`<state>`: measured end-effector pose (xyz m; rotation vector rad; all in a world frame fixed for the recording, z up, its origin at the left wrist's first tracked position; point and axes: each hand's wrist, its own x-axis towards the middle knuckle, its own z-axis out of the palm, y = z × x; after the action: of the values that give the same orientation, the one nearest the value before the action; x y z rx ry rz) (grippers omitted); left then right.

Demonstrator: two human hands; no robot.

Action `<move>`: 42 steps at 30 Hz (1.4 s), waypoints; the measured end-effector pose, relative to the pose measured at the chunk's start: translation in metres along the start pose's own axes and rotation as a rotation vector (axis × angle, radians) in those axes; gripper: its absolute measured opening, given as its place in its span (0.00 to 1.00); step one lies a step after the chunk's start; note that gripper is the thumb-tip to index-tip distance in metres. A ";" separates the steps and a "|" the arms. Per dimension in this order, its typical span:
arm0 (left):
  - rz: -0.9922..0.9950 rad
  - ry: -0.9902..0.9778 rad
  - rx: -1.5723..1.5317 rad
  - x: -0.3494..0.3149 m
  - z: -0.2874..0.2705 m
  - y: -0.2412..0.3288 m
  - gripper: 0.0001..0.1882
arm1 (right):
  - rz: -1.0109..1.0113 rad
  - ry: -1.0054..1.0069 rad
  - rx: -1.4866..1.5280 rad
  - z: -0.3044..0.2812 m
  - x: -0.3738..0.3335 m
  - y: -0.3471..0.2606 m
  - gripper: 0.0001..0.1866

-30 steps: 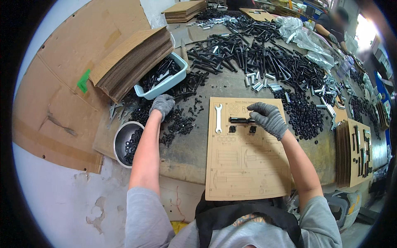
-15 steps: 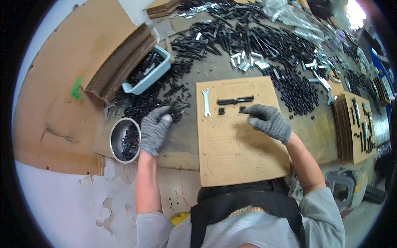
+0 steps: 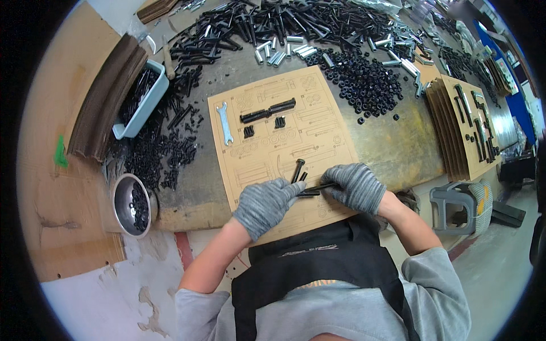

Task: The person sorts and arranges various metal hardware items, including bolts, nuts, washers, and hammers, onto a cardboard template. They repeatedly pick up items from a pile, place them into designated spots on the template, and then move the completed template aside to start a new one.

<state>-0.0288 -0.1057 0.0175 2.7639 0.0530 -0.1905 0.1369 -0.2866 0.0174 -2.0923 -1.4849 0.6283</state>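
Observation:
Over the lower part of a brown cardboard sheet [image 3: 250,167] printed with outlines, my two grey-gloved hands meet. My left hand [image 3: 264,206] is closed around several black bolts [image 3: 297,170], whose heads and shanks stick out past the thumb and fingers. From the other side my right hand [image 3: 357,186] pinches the end of a dark bolt [image 3: 325,186] lying across the gap between the hands. Higher on the sheet lie a silver open-ended wrench [image 3: 225,122], long black bolts [image 3: 267,111] in a row, and two small clusters of black screws [image 3: 280,122].
Left stand a metal bowl [image 3: 118,206] holding black rings and a light-blue bin [image 3: 152,96], with loose black screws [image 3: 162,153] nearby. Beyond the sheet are black nuts [image 3: 369,85], silver tubes [image 3: 277,58] and heaped black bolts [image 3: 273,23]. Filled cardboard sheets [image 3: 452,131] stack at right.
My left hand has left the loose black parts near the bowl and now holds bolts over the sheet. My right hand has moved down from the screw clusters to meet it. The view has shifted.

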 end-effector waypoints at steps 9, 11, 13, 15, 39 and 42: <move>-0.211 0.320 -0.161 0.090 -0.044 -0.013 0.15 | 0.061 0.389 -0.132 -0.038 0.047 0.059 0.08; -0.229 0.317 -0.067 0.127 -0.030 -0.026 0.16 | 0.051 0.406 -0.176 -0.032 0.068 0.063 0.09; -0.227 0.233 0.003 0.152 -0.024 -0.028 0.16 | -0.051 0.529 -0.219 -0.022 0.081 0.078 0.10; -0.264 0.128 0.052 0.164 -0.022 -0.027 0.17 | -0.022 0.528 -0.233 -0.020 0.084 0.079 0.11; -0.076 0.539 -0.259 0.123 -0.032 -0.046 0.12 | -0.121 0.431 -0.106 -0.028 0.062 0.045 0.10; -0.161 0.560 -0.390 0.106 -0.028 -0.059 0.08 | -0.439 0.179 -0.143 -0.005 0.065 0.023 0.10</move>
<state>0.0756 -0.0391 0.0068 2.3385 0.4102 0.5042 0.1761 -0.2324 0.0014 -1.7763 -1.8438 0.1690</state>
